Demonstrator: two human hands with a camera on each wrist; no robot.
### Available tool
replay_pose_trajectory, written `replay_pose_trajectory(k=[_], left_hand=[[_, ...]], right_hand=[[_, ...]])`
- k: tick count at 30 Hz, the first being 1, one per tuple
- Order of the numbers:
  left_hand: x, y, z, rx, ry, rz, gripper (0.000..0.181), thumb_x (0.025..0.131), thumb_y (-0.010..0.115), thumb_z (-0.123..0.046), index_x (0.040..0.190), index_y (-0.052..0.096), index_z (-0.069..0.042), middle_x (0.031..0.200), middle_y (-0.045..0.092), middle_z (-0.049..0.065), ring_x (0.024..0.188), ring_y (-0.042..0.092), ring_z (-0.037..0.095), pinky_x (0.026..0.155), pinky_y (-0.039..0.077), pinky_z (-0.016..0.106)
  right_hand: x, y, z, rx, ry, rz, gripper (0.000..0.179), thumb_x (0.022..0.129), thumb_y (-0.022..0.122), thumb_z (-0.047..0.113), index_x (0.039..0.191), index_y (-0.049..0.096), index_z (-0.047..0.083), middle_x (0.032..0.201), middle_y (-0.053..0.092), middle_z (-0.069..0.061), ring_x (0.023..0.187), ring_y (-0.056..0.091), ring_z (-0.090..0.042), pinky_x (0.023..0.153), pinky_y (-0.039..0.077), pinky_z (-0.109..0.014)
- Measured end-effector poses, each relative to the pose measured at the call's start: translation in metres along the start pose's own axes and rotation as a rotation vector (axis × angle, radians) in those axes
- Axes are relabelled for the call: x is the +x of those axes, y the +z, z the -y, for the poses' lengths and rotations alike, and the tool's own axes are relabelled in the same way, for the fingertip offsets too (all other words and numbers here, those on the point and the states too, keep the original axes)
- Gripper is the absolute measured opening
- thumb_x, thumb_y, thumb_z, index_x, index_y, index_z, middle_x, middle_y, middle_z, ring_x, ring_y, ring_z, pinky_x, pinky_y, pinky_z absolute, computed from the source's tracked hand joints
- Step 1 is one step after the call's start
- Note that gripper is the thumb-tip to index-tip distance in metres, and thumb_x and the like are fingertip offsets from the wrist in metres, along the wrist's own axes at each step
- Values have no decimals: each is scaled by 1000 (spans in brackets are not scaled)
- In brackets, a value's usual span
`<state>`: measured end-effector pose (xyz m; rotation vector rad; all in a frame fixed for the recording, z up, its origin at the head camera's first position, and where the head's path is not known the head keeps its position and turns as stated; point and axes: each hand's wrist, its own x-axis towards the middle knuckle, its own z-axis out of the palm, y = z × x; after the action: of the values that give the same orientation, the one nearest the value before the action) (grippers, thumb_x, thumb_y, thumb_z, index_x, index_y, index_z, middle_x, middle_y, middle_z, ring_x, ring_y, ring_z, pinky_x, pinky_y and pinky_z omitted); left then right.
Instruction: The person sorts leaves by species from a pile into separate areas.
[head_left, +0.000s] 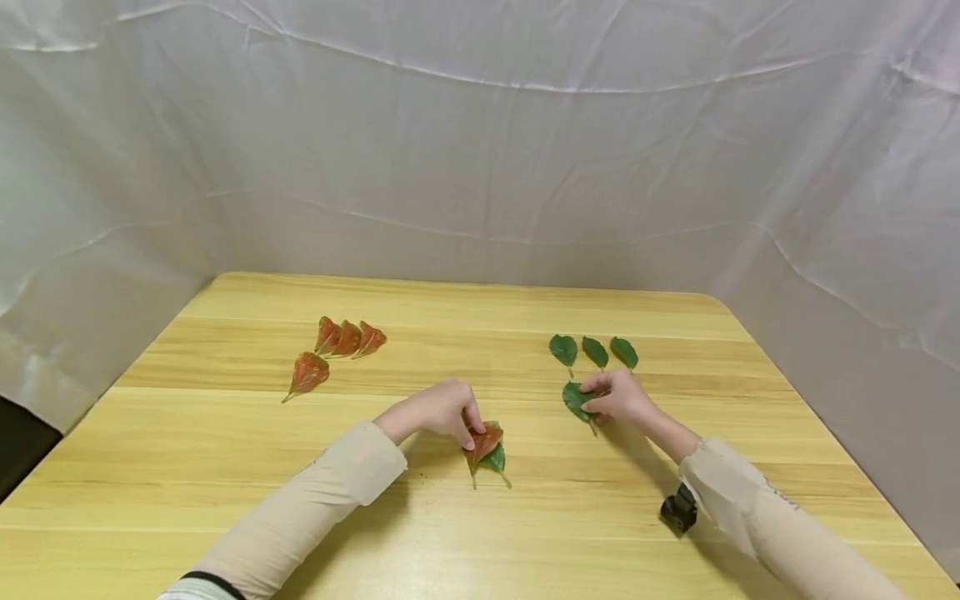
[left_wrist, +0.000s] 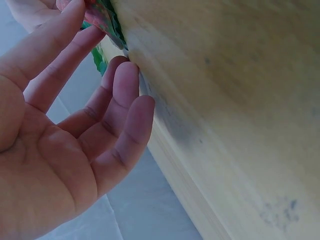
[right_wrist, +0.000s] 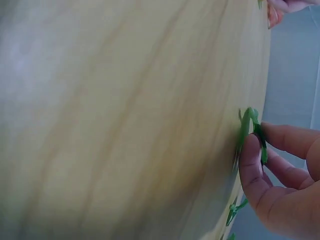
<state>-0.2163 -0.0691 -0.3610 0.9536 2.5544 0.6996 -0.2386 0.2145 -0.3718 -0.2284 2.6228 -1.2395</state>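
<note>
Near the middle of the table, my left hand (head_left: 444,408) pinches a red leaf (head_left: 486,442) between thumb and forefinger. Beneath that leaf lies a green leaf (head_left: 495,459), partly covered, with its stem towards me. In the left wrist view the other fingers of the left hand (left_wrist: 75,145) are loosely bent, and the red leaf (left_wrist: 97,15) shows at the top edge. To the right, my right hand (head_left: 622,395) holds a green leaf (head_left: 575,399) by its right side. The right wrist view shows thumb and forefinger pinching this green leaf (right_wrist: 245,129), which looks bent.
Three overlapping red leaves (head_left: 347,340) lie in a row at the back left, with a single red leaf (head_left: 308,372) just in front. Three green leaves (head_left: 595,352) are lined up behind the right hand. Pale cloth (head_left: 480,167) surrounds the wooden table (head_left: 225,467).
</note>
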Motion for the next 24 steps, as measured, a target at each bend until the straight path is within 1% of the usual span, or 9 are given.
replay_pose_trajectory(k=[4, 7, 14, 18, 21, 24], left_hand=[[1, 0, 1, 4, 7, 4, 15, 66, 78, -6, 80, 73, -6, 78, 68, 3, 69, 58, 9, 59, 46, 19], [1, 1, 1, 2, 1, 6, 14, 67, 78, -7, 80, 73, -7, 79, 68, 2, 70, 58, 10, 60, 46, 19], [0, 1, 0, 3, -2, 1, 14, 66, 78, -6, 80, 73, -7, 80, 68, 2, 70, 58, 9, 60, 45, 19], [0, 1, 0, -2, -8, -1, 14, 67, 78, -6, 80, 73, -7, 81, 67, 2, 71, 57, 10, 60, 46, 20], [1, 1, 0, -1, -7, 1, 14, 67, 77, -6, 81, 73, -7, 82, 67, 2, 72, 57, 10, 61, 46, 20], [1, 1, 1, 0, -1, 5, 14, 67, 77, -6, 81, 73, -6, 81, 67, 2, 72, 57, 11, 61, 46, 20]], right_hand=[[1, 1, -3, -19, 3, -1, 24, 75, 64, -7, 98, 59, -13, 83, 58, -14, 53, 54, -14, 52, 49, -30], [1, 2, -5, -32, -1, -1, 25, 74, 65, -7, 98, 59, -13, 80, 57, -12, 53, 52, -14, 52, 49, -29], [1, 3, -5, -65, -15, -1, 27, 73, 66, -5, 98, 59, -12, 79, 54, -10, 55, 51, -15, 51, 49, -29], [1, 3, -4, -90, -12, -13, 27, 73, 68, -1, 97, 59, -10, 75, 51, -8, 54, 49, -14, 50, 46, -27], [1, 3, -3, -122, -16, -34, 27, 73, 69, 3, 96, 59, -7, 75, 48, -7, 61, 47, -16, 53, 43, -26], [1, 2, -2, -149, -36, -56, 26, 73, 70, 6, 95, 60, -5, 78, 50, -7, 70, 44, -18, 58, 41, -28]])
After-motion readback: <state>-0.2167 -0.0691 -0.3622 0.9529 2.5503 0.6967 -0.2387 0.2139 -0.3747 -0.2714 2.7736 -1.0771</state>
